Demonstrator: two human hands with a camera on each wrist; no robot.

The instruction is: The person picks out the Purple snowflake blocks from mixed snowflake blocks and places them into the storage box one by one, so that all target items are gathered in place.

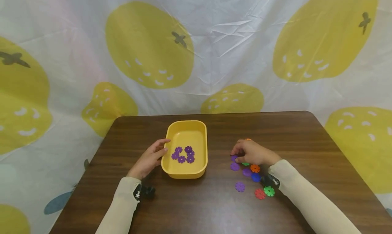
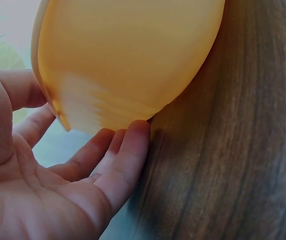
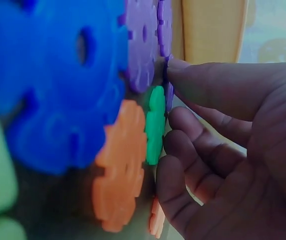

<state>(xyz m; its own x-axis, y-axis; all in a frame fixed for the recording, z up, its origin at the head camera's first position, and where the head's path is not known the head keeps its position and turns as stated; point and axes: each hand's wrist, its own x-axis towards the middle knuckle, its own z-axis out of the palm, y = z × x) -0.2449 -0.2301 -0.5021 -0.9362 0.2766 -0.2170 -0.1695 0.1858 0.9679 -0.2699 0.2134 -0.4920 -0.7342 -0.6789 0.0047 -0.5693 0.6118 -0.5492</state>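
A yellow plastic bin point(image 1: 184, 135) holds several purple interlocking discs point(image 1: 181, 159). My left hand point(image 1: 149, 161) holds the bin at its left side, thumb and index at the rim; in the left wrist view other fingertips point(image 2: 139, 131) lie against the lower wall. To the right, my right hand point(image 1: 252, 152) reaches down over a loose group of discs. Its thumb and index pinch a purple disc point(image 3: 169, 95) near the tabletop, mostly covered by the thumb in the right wrist view. A green disc point(image 3: 155, 125) and an orange disc point(image 3: 120, 167) stand close by the curled fingers.
Around the right hand lie purple discs point(image 1: 234, 166), a blue disc point(image 1: 256, 177), a red disc point(image 1: 260, 194) and another green disc point(image 1: 269, 191). Everything rests on a dark wooden table point(image 1: 196, 206). A lemon-patterned curtain point(image 1: 208, 57) hangs behind its far edge.
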